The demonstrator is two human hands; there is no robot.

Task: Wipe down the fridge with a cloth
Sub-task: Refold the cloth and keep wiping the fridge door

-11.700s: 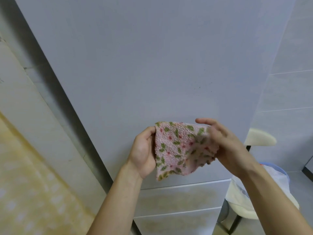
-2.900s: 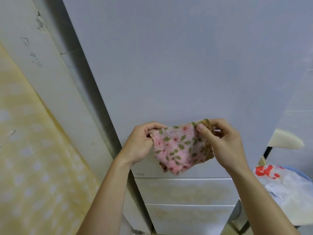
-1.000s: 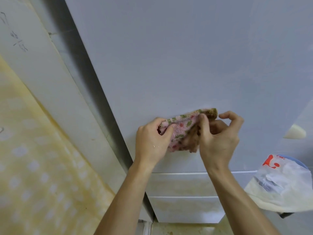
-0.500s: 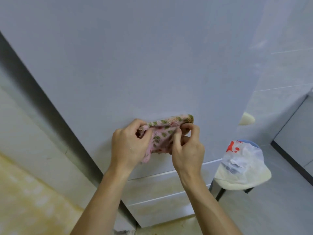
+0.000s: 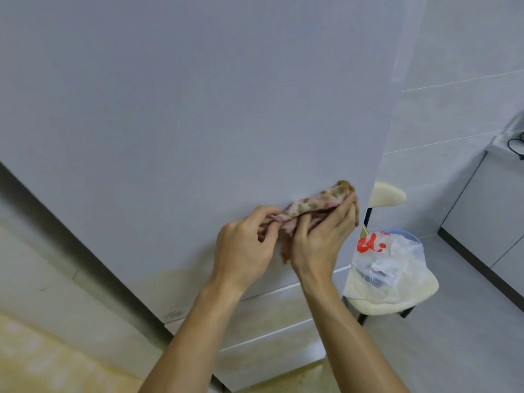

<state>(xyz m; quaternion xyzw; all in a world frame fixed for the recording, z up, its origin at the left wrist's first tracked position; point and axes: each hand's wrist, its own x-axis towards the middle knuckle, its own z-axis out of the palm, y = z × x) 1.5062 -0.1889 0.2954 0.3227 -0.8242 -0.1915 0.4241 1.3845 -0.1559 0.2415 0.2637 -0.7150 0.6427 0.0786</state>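
Note:
The pale grey fridge door [image 5: 198, 109] fills most of the view. A pink cloth [image 5: 314, 204] with green leaf spots is folded into a narrow band in front of the door's lower right part. My left hand [image 5: 243, 248] pinches the cloth's left end between thumb and fingers. My right hand [image 5: 320, 239] grips the right part of the cloth, thumb under the fold and fingers along its top edge. Much of the cloth is hidden behind both hands.
Below the door are two stained drawer fronts [image 5: 272, 330]. To the right stands a cream chair [image 5: 391, 296] with a white plastic bag [image 5: 388, 259] on its seat. Grey cabinets [image 5: 487, 211] line the far right; a yellowish wall [image 5: 42, 358] is at lower left.
The cloth went from hanging open between my hands to a tight folded band. My hands came closer together, and the view swung so the chair and bag show more fully.

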